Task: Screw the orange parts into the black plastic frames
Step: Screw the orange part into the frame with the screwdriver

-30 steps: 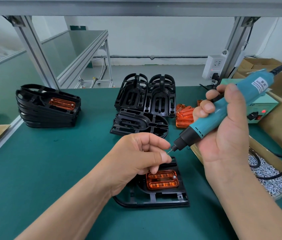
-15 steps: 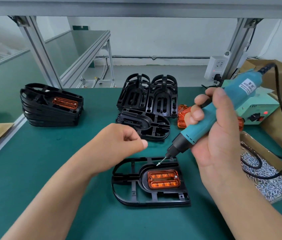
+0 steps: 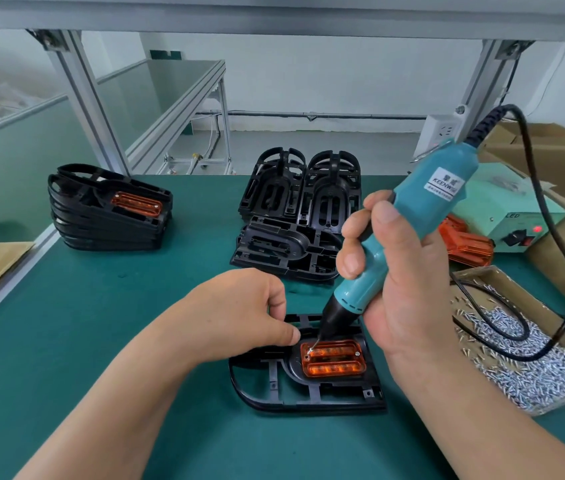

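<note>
Orange part (image 3: 333,360) is sitting in the black frame (image 3: 309,396) on the green mat (image 3: 101,341), long axis running left-right, just below both hands. Right hand (image 3: 409,289), the nearer, is gripping the teal screwdriver (image 3: 412,216). Its bit is slanting down-left, tip meeting the screw (image 3: 310,350) at the part's left hole. Left hand (image 3: 243,313) is curling at the frame's far rim; any hold is hidden. Half a second back the bit was hovering higher and the left hand was lifted clear.

Bare left hand (image 3: 239,315) and right hand (image 3: 409,292)
</note>
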A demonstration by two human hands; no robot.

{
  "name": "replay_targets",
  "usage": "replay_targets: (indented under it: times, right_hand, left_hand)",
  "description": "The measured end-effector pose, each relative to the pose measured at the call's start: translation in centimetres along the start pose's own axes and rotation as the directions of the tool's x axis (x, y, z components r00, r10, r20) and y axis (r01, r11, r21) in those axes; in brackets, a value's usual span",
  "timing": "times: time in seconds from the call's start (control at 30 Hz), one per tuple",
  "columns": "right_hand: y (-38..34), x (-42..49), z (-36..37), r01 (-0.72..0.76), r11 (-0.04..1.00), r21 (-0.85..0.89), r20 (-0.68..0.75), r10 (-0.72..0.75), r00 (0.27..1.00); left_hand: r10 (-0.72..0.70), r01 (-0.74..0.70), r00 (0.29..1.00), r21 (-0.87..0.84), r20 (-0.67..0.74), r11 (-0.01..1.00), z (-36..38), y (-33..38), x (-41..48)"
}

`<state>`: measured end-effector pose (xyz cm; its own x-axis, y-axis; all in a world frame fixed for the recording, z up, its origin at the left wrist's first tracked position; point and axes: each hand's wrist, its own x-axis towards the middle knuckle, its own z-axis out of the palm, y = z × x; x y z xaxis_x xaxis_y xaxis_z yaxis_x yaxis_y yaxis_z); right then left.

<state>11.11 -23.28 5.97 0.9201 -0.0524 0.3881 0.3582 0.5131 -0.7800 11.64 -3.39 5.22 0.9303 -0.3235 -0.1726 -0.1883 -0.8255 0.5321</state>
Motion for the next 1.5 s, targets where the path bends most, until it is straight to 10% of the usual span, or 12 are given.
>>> replay_targets:
  times: [0.57,1.5]
  right_hand:
    - [0.0,-1.0,2.0,0.041,0.995,-0.095,0.388,-0.001,0.922]
    - [0.2,-1.4,1.7,0.085,0.996,0.0,0.427,-0.076,0.901]
  left_hand:
    - [0.006,-0.004,1.0,0.094,-0.024,0.996,0.2,0.6,-0.3]
    - [0.019,-0.007,0.998,0.221,-0.053,0.975,0.9,0.6,-0.1]
